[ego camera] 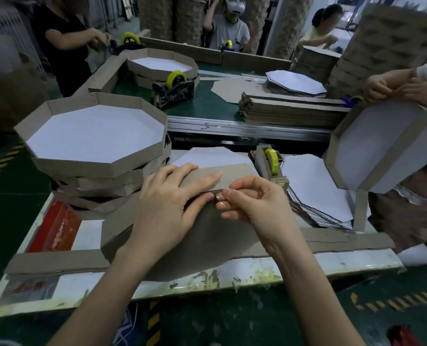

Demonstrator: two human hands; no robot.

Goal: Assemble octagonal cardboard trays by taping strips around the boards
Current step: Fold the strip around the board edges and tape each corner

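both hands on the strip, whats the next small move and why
Probably slide the right hand along the seam, pressing it down. The left hand lies flat on the strip, holding it against the board, and the right hand pinches at the strip's lower edge. What else that pinch holds cannot be told.

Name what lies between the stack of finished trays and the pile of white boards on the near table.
Head view: the cardboard strip under the left hand, then a tape dispenser beside the white boards.
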